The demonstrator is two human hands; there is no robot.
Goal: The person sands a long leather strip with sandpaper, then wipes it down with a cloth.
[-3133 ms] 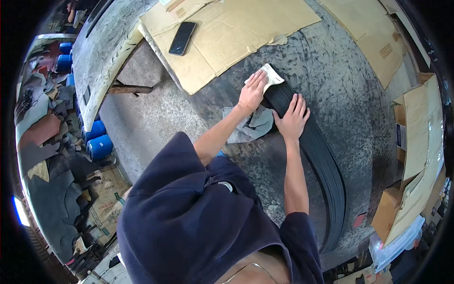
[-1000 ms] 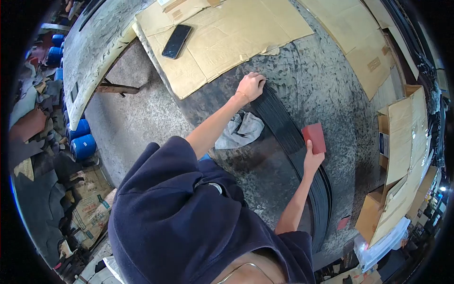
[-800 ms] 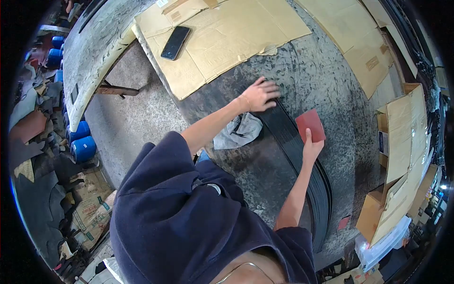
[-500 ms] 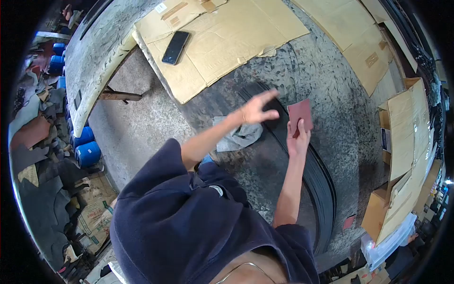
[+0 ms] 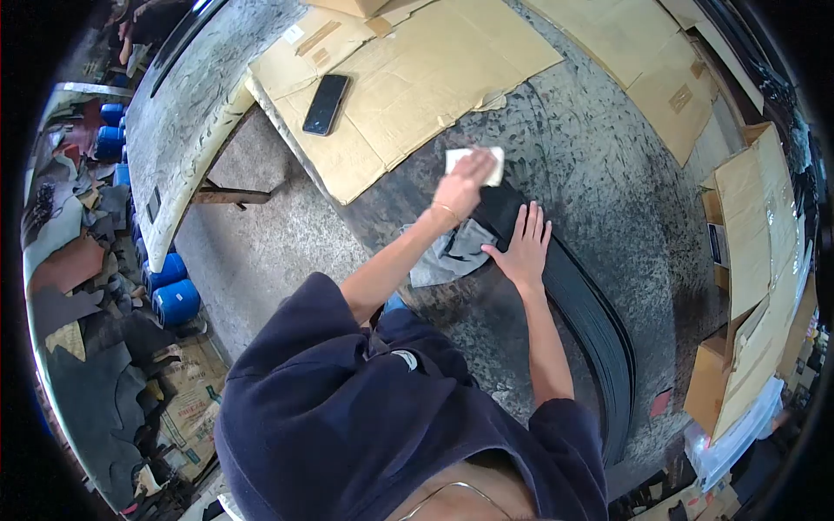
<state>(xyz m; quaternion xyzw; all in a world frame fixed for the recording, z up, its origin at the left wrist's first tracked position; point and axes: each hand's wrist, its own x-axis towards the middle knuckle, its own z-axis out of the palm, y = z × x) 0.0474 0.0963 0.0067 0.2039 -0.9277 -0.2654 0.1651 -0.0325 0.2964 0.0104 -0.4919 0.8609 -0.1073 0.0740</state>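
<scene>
One bundle of black strips (image 5: 595, 317), curved across the desk (image 5: 686, 217)

Covering a pale sheet (image 5: 496, 169) with the left hand (image 5: 463, 185) at the far end of the strips; blurred, so cannot tell how tightly gripped. Resting the right hand (image 5: 525, 253), spread wide, on top of the strips. Just left of the strips, a crumpled grey cloth (image 5: 446, 260). Right of the strips, a small red scrap (image 5: 662, 403).

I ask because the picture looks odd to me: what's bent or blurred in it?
Head view: the round, wide image bends the scene, with black corners; head view: the left hand is smeared, probably by motion; head view: the right hand and phone look fairly crisp.
</scene>
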